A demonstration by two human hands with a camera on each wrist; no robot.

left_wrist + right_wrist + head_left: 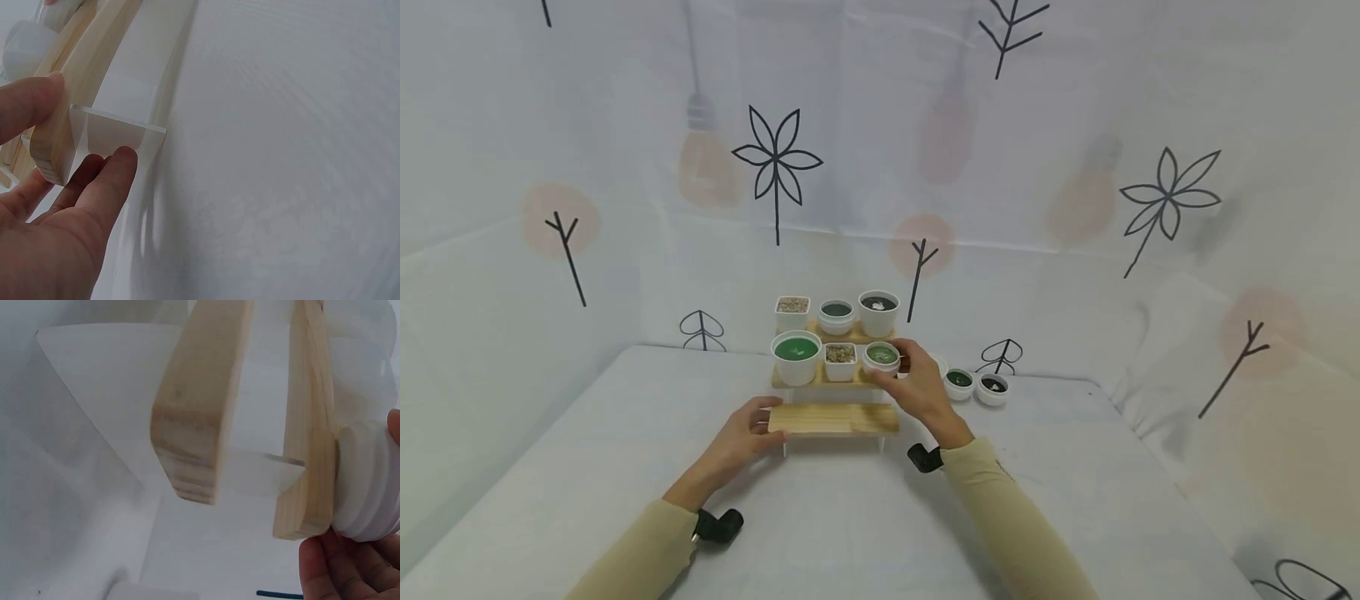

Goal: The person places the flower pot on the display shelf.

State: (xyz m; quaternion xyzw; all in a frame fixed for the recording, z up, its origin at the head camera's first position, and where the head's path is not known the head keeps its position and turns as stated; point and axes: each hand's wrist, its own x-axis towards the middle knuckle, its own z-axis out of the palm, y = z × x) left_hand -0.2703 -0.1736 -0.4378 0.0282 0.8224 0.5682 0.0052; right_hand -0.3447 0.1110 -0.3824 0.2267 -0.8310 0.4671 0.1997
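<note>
A tiered display stand has wooden shelves on clear side supports. At the left end of its lowest shelf (pixel 833 419), which is bare, my left hand (pixel 737 443) grips the board; in the left wrist view the thumb lies on the wood and the fingers reach round by the clear support (pixel 119 128). My right hand (pixel 922 392) holds a round white jar (pixel 881 357) with green contents at the right end of the middle shelf. Beside that jar stand a square white cup (pixel 840 364) of grainy bits and a larger white cup (pixel 797 358) with green contents.
On the top shelf stand a square cup (pixel 792 313), a low round jar (pixel 837 317) and a dark-filled cup (pixel 878 315). Right of the stand, a green-filled jar (pixel 958 385) and a dark-filled jar (pixel 992 389) sit on the white table (pixel 850 533). A patterned cloth (pixel 865 167) hangs behind.
</note>
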